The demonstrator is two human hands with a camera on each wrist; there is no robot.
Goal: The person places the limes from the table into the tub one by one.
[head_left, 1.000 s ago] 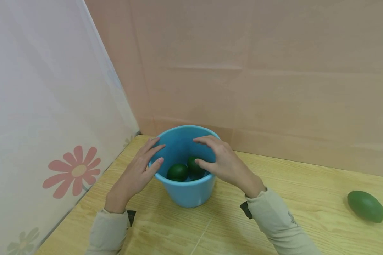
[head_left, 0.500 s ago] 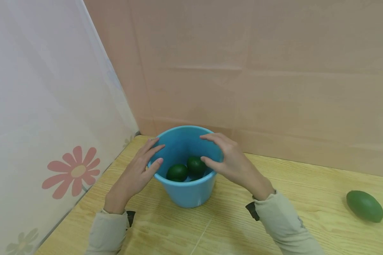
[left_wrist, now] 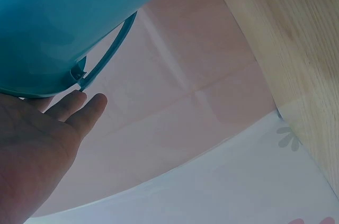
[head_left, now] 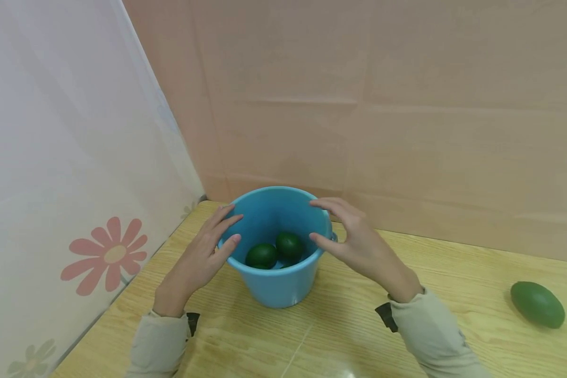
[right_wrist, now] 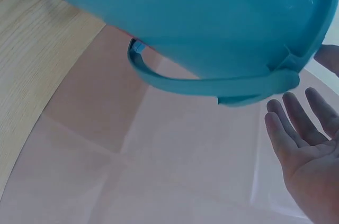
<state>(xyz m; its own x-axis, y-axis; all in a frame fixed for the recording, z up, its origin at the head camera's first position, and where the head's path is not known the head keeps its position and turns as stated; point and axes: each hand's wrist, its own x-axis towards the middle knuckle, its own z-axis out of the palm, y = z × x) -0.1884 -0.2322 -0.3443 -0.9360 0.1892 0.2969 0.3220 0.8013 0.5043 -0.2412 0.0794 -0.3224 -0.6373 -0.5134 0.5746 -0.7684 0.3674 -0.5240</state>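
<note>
A light blue bucket (head_left: 277, 283) stands upright on the table, holding two dark green oval fruits like avocados, one at the left (head_left: 261, 255) and one at the right (head_left: 289, 245). Over the bucket's left rim my left hand (head_left: 200, 257) rests with relaxed, spread fingers. My right hand (head_left: 361, 249) is at the right rim, fingers loosely bent and nothing gripped; its fingertips overlap the rim in the head view. The bucket's handle (right_wrist: 190, 85) hangs down along the outside in the right wrist view, apart from the fingers (right_wrist: 300, 119).
Another smooth green oval fruit (head_left: 537, 304) lies on the wood-grain table (head_left: 453, 273) at the far right. A beige sheet (head_left: 382, 105) rises behind the table. Along the left edge hangs a white sheet (head_left: 75, 131) with printed flowers.
My right hand has drawn outward to the right, from over the bucket's opening to its rim, uncovering the right-hand fruit. The left hand and the bucket have barely moved.
</note>
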